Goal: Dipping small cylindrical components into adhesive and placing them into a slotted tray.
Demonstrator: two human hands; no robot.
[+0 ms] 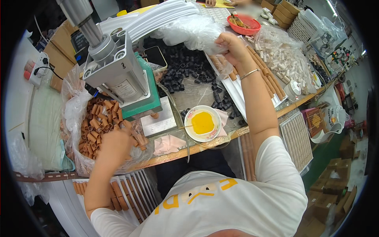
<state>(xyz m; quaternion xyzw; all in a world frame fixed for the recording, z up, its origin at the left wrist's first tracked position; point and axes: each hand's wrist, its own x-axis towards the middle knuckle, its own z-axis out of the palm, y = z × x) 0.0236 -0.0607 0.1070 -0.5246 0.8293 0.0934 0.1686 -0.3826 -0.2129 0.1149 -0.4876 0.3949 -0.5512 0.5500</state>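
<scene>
My left hand [116, 144] reaches into a pile of short brown tubes [94, 125] in a clear plastic bag at the left of the bench; motion blurs its fingers. Stretched out to the far side, my right hand [233, 47] has its fingers closed on a crumpled clear plastic bag [189, 33]. This bag lies over the far end of a white tray [239, 94] with rows of longer brown tubes [268, 75]. Between my arms stands a white bowl [216, 113] of yellow liquid [202, 121]. A metal press [118, 59] on a green base [148, 85] rises beside my left hand.
Black pipe fittings [185, 67] are heaped behind the bowl, near a phone [156, 56]. A pink cloth [167, 143] lies at the front edge. Pale tubes [278, 53] in plastic and a red basket [256, 28] sit farther back. Another person's hands [211, 3] show at the far edge.
</scene>
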